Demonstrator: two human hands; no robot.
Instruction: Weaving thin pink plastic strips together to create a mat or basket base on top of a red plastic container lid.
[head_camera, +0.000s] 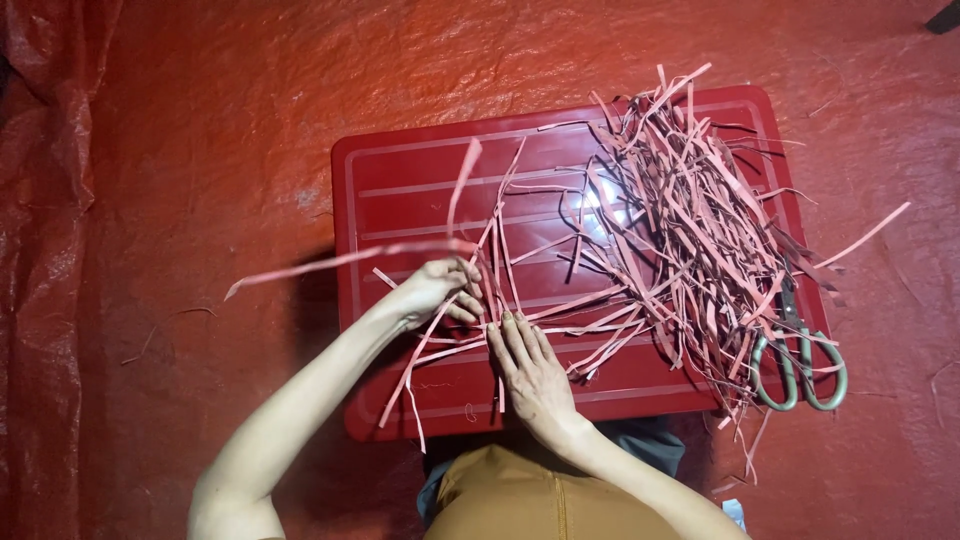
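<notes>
While left hand (437, 290) pinches few pink paper strips (480, 300) between curled fingers, right hand (530, 370) lies flat, fingers straight, pressing same strips onto red plastic lid (400, 190); held strips run mostly away from body, one long strip (330, 262) trailing off leftward; big loose pile of strips (690, 230) sits well to right, closer to right hand; scissors (800, 365) at lid's right edge, partly buried; red tarp floor (200, 120) all round

Green-handled scissors (798, 362) lie at the right edge of a red plastic lid (400, 190) on a red tarpaulin (180, 150).
</notes>
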